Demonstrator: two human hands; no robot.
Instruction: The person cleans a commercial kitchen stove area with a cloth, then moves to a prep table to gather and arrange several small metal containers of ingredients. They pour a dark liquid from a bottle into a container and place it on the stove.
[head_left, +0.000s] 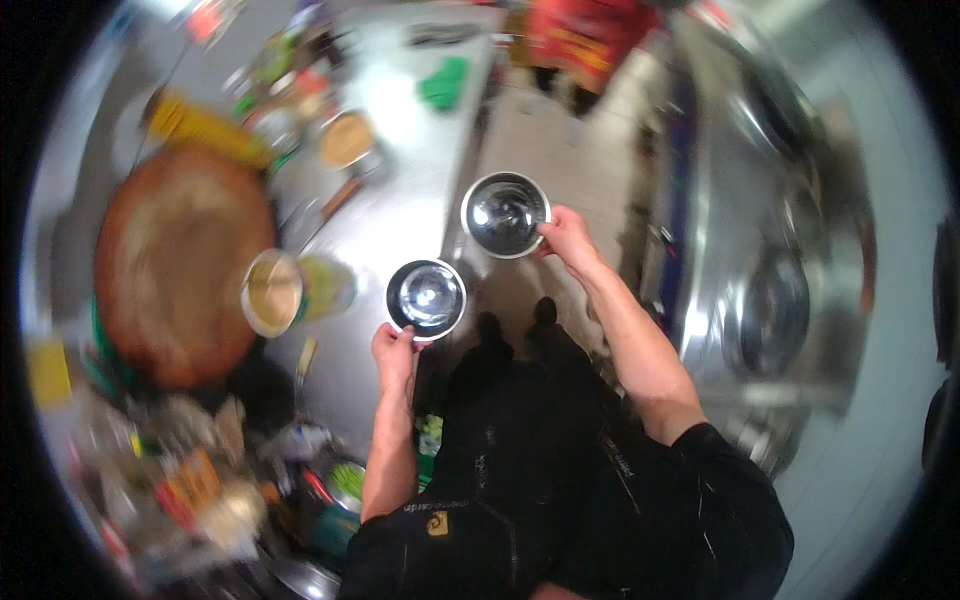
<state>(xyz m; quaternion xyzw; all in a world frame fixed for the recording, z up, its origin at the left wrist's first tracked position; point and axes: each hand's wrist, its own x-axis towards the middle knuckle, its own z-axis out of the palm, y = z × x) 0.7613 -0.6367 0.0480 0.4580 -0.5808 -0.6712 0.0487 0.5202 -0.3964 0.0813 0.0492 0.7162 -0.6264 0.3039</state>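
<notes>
My left hand grips the near rim of a round metal bowl, dark and shiny inside, above the edge of a steel worktable. Further forward and to the right, my right hand holds a similar bowl by its right rim, over the floor. The two bowls are apart. Reflections hide whether either one contains anything. Left of the left-hand bowl, a tall container with tan contents is on the worktable.
A large round wooden chopping board lies at left, near a knife-like tool with a brown handle. Beyond are a tin of tan stuff and a green cloth-like item. A steel counter with round pans runs along the right.
</notes>
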